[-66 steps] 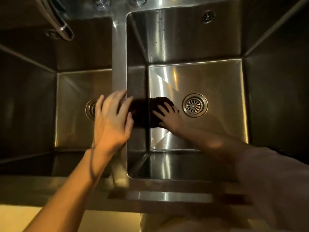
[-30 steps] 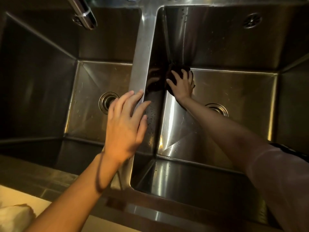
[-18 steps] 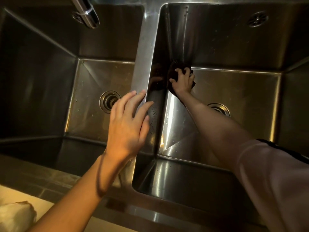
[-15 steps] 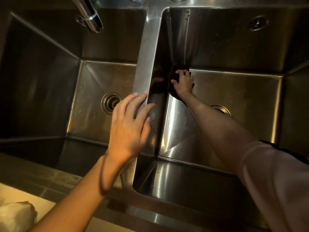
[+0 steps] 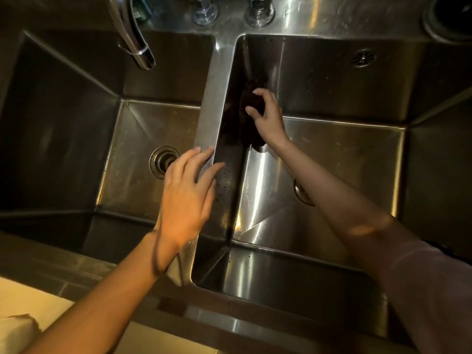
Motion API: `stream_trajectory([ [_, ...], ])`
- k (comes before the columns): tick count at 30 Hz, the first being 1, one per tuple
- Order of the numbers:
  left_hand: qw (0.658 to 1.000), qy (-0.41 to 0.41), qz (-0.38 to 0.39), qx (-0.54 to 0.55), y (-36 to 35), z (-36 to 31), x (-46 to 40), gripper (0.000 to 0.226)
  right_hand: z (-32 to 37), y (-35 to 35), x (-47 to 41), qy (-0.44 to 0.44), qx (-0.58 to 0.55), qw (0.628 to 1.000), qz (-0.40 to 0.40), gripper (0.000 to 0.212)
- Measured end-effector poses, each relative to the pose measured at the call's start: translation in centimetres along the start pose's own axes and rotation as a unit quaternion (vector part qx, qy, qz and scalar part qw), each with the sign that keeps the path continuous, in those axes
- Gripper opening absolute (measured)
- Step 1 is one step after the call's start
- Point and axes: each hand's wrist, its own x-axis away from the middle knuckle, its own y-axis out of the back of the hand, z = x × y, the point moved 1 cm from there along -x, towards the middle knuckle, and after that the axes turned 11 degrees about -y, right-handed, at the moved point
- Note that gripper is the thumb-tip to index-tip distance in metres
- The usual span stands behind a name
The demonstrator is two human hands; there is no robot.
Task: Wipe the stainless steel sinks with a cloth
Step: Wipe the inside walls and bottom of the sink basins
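Cloth [image 5: 251, 116], dark and bunched, lies against the left wall of the right sink [image 5: 344, 149], near the far corner where that wall meets the back wall. The right hand [image 5: 268, 116] grips it, fingers curled over its top and thumb below, pressing it to the steel. This sink holds nothing else loose; its drain [image 5: 302, 195] shows partly behind the right forearm, and an overflow grille [image 5: 364, 57] sits high on its back wall (small dark specks dot the near part of the left wall).

Between the two sinks runs the divider [image 5: 212, 98]. The left hand [image 5: 186, 195] rests on it with fingers straight and slightly spread, holding nothing. The left sink [image 5: 76, 123] is dim, with only its drain [image 5: 163, 162] in the floor.

A faucet [image 5: 132, 34] curves over the left sink from the back ledge, where two metal fittings [image 5: 229, 8] stand. A dark round object [image 5: 452, 16] sits at the far right corner. No writing is legible anywhere.
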Motion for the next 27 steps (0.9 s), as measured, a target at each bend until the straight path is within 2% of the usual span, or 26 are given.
stream_trajectory([
  [6, 1.0, -0.009, -0.005, 0.002, 0.1, 0.0, 0.0, 0.04, 6.9, 2.5, 2.1, 0.144, -0.051, 0.988, -0.031, 0.036],
  [10, 1.0, -0.013, -0.003, 0.003, -0.1, 0.2, 0.1, 0.04, 7.0, 2.7, 2.1, 0.172, -0.039, 0.984, -0.013, 0.038],
  [15, 1.0, -0.015, -0.004, 0.005, -0.2, 0.4, 0.2, 0.04, 2.1, 1.3, 1.1, 0.113, -0.006, 0.993, 0.037, 0.039],
  [20, 1.0, -0.015, -0.011, 0.006, -0.4, 0.4, 0.2, 0.04, -2.8, -0.6, 0.3, 0.044, 0.027, 0.997, 0.05, 0.041],
  [27, 1.0, -0.012, -0.014, -0.003, -0.3, 0.4, 0.0, 0.04, -7.2, -1.9, -1.0, -0.07, 0.118, 0.987, 0.089, 0.041],
])
